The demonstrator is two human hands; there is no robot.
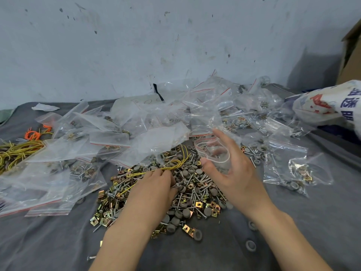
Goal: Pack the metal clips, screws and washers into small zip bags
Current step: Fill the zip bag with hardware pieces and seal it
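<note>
Left hand [154, 189] curls into the loose heap of brass clips, steel screws and grey round washers [195, 194], catch unseen; right hand [235, 173], half-open, grips a clear plastic zip bag [214, 153], whose mouth should stay wide and close.

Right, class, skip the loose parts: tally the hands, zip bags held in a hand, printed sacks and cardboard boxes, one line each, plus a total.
hands: 2, the left hand and the right hand
zip bag held by the right hand: 1
printed sack: 1
cardboard box: 1
total: 5
</note>
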